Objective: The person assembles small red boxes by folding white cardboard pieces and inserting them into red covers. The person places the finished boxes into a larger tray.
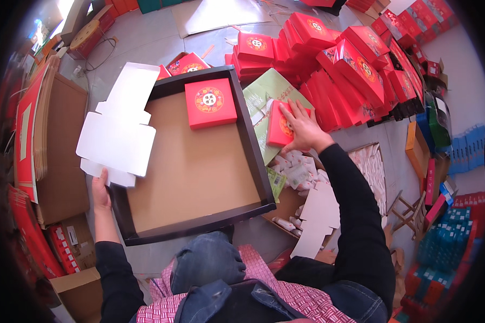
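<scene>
- Black walls framed the tray (250,134), whose floor was plain brown cardboard; it lay in front of the person, tilted a little in the view.
- A red lidded box (210,102) with a round gold emblem sat inside the tray, in its far right corner.
- Over the tray's left wall, the left hand (101,191) held a white unfolded carton (116,142), its thumb on the near flap and the grip narrow; the other fingers were hidden beneath the card.
- Just right of the tray, the right hand (303,128) lay across a second red box (275,126), fingers spread wide over the lid; whether they gripped it, I cannot tell.
- That second red box showed above a pale green panel (280,81), which stood just beside the tray's right wall.
- Nearer the person, also right of the tray, small white packets (299,171) filled an open carton, with a green packet (275,183) close to the tray's wall and another white cutout (319,215) lying over the packets.
- Beyond the tray to the right, many red boxes (355,70) were heaped in leaning rows.
- Left of the tray stood brown cardboard (62,153).
</scene>
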The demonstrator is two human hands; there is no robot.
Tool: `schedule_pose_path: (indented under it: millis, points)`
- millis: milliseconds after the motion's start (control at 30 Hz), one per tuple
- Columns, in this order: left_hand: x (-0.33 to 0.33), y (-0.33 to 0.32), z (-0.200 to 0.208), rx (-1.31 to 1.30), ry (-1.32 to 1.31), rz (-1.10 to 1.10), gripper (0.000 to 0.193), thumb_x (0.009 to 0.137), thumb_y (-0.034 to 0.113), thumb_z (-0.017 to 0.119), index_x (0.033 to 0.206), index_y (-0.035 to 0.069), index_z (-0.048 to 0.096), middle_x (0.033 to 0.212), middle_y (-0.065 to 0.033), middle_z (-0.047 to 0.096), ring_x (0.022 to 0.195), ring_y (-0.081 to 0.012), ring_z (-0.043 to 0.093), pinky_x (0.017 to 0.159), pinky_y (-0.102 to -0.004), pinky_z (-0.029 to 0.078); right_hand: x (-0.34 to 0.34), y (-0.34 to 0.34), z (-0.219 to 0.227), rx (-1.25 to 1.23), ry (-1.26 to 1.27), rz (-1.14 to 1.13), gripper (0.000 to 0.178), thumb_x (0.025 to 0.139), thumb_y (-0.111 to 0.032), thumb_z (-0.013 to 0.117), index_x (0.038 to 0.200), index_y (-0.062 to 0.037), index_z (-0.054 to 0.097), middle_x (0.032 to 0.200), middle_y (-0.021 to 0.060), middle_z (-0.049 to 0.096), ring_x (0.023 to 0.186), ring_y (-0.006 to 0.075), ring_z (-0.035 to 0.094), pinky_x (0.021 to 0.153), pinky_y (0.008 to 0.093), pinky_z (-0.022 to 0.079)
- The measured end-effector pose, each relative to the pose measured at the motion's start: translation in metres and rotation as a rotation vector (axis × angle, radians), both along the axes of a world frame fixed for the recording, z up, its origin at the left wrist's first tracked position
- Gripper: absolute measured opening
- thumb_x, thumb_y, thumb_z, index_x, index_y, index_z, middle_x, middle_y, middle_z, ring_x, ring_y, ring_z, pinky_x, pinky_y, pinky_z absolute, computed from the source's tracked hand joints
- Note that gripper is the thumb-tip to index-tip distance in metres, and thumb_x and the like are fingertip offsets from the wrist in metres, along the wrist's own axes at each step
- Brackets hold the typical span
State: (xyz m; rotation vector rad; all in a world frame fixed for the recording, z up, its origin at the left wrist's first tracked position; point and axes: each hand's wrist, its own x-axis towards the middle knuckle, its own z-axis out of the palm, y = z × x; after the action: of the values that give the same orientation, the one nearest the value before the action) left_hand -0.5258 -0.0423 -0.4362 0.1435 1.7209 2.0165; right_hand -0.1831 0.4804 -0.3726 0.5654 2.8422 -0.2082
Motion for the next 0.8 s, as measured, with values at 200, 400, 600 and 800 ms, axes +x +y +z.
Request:
schedule_pose_path:
  millis: [200, 400, 600, 800]
  points:
    - [-0.009, 0.003, -0.004, 0.012, -0.019, -0.013, 0.045, 0.093, 0.017, 0.057, 0.132, -0.003, 0.046, 0.134, -0.0085, 0.051, 0.122, -0.0206, 0.048, 0.105, -0.0329, 0.035, 0.048, -0.029, -0.053, -1.33, 1.039, -1.134, 0.046, 0.078, -0.015, 0.076, 0.116, 0.0025, 0.055, 0.115, 0.0161, 0.062, 0.101, 0.025, 0.063, 0.088, 0.0387, 0.051]
    - [-0.008, 0.019, 0.006, -0.021, 0.018, -0.039, 0.044, 0.093, 0.016, 0.058, 0.13, -0.003, 0.047, 0.13, -0.008, 0.054, 0.119, -0.0192, 0.05, 0.102, -0.0318, 0.037, 0.136, -0.034, -0.087, -1.525, 1.198, -1.19, 0.033, 0.088, -0.009, 0.064, 0.115, 0.0068, 0.055, 0.112, 0.0179, 0.062, 0.098, 0.0244, 0.065, 0.087, 0.0395, 0.054]
    - [0.029, 0.088, -0.023, 0.079, -0.008, -0.071, 0.032, 0.092, 0.013, 0.06, 0.121, 0.001, 0.056, 0.118, -0.0045, 0.061, 0.107, -0.0139, 0.056, 0.095, -0.0289, 0.042, 0.18, -0.033, 0.012, -1.587, 1.084, -1.012, 0.034, 0.093, -0.017, 0.059, 0.117, 0.0063, 0.054, 0.112, 0.0173, 0.062, 0.098, 0.023, 0.065, 0.085, 0.0372, 0.055]
    - [0.089, 0.153, -0.022, 0.164, -0.023, -0.098, 0.031, 0.093, 0.012, 0.058, 0.122, 0.001, 0.056, 0.12, -0.0046, 0.06, 0.108, -0.0148, 0.056, 0.096, -0.0287, 0.042, 0.059, -0.037, 0.004, -1.204, 0.701, -0.887, 0.029, 0.091, -0.018, 0.063, 0.103, 0.0076, 0.062, 0.091, 0.0064, 0.067, 0.077, 0.0091, 0.063, 0.065, 0.0247, 0.052]
